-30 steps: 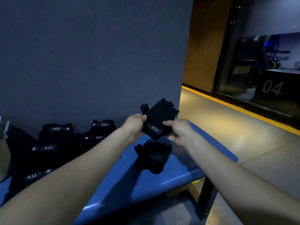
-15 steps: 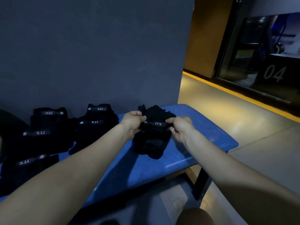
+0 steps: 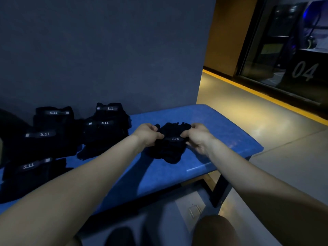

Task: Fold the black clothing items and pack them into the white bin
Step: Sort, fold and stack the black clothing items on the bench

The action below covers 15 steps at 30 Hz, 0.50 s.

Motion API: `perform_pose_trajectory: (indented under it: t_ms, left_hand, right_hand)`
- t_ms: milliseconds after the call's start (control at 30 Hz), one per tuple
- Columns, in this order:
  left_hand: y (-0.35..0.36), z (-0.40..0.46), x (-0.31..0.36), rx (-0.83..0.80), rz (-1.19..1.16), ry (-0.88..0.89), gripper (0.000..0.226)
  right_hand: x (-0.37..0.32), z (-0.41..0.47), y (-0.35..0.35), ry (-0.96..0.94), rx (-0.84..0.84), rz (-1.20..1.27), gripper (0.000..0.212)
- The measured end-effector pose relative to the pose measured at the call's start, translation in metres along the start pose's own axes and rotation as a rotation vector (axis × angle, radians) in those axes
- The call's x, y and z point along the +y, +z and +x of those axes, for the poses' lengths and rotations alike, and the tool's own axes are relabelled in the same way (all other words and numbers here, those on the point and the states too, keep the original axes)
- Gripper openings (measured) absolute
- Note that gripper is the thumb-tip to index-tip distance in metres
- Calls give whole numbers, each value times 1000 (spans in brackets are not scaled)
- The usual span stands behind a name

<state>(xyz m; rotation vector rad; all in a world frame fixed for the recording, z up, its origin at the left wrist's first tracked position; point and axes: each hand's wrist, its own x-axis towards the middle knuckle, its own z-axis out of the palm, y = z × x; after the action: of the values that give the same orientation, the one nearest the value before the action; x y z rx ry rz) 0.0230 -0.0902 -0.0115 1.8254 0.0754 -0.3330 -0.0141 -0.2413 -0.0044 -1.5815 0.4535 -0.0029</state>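
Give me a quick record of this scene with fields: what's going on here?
left hand: pinches the glove's strap end
right hand: pinches the other strap end
glove: black, "5.11" strap upside down, on a second black glove, on the bench
bench: blue, against a dark wall
stacks: folded black "5.11" items, left of the hands
white bin: not in view

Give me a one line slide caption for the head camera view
Both hands, left and right, pinch a black glove over another on the blue bench, beside stacked gloves.
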Motion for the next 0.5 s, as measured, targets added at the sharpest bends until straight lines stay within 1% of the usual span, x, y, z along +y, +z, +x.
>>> perform_pose_trajectory:
  t_ms: [100,200,233,267,333,367,400,500]
  left_hand:
    - [-5,-8,13,-14,-128,10,18]
    - [-10,-12,11,-25,-182,-37,17]
    - [-11,-13,7,-31,-179,-62,18]
    - [-11,-14,2,-39,-169,-85,18]
    - [-11,-15,-6,-63,-140,-117,19]
    - [-11,-15,-9,-75,-127,-123,19]
    - [-11,-15,-10,-75,-122,-122,20]
    - [-12,-14,-9,-54,-128,-112,21]
  right_hand:
    - [-4,-4,-1,-40,39,26,54]
    - [5,-9,3,-42,37,7,61]
    - [10,-10,5,-28,41,-18,59]
    - [16,-11,8,-21,45,-54,53]
    - [23,-14,11,-19,46,-111,31]
    - [25,-14,12,-20,45,-120,24]
    - [25,-13,11,-27,45,-119,22]
    - [21,-10,8,-57,61,-69,26]
